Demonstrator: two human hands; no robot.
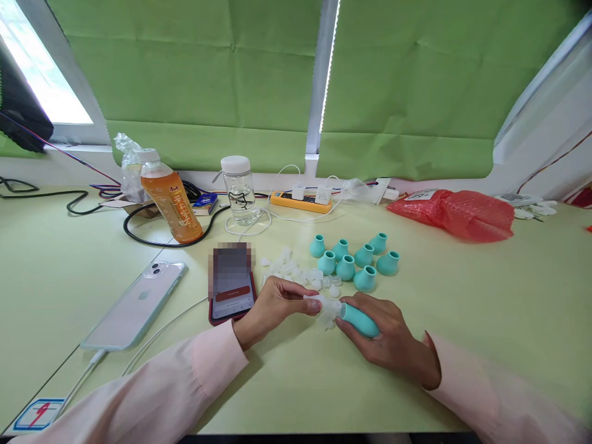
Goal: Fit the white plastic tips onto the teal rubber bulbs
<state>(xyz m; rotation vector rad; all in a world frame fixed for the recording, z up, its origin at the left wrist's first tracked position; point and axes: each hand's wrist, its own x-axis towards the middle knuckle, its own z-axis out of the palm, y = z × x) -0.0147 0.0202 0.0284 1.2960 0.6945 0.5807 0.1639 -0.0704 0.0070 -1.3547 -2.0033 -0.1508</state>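
My right hand (386, 330) is wrapped round a teal rounded handle-like piece (361, 320), its narrow end pointing left. Against that end is a translucent whitish, frilly soft piece (329, 310), pinched between the thumb and fingers of my left hand (282, 305). Whether the two pieces are joined I cannot tell. Behind my hands stand several teal flared caps (345, 267) with round openings on top. Left of them lies a loose heap of small translucent plastic parts (293, 271), partly behind my left hand.
A phone with a lit screen (234, 290) lies by my left wrist. Farther left are a charging phone (136, 305) and a tilted orange drink bottle (171, 200). A clear bottle (239, 191), an orange power strip (300, 202) and a red plastic bag (456, 213) line the back.
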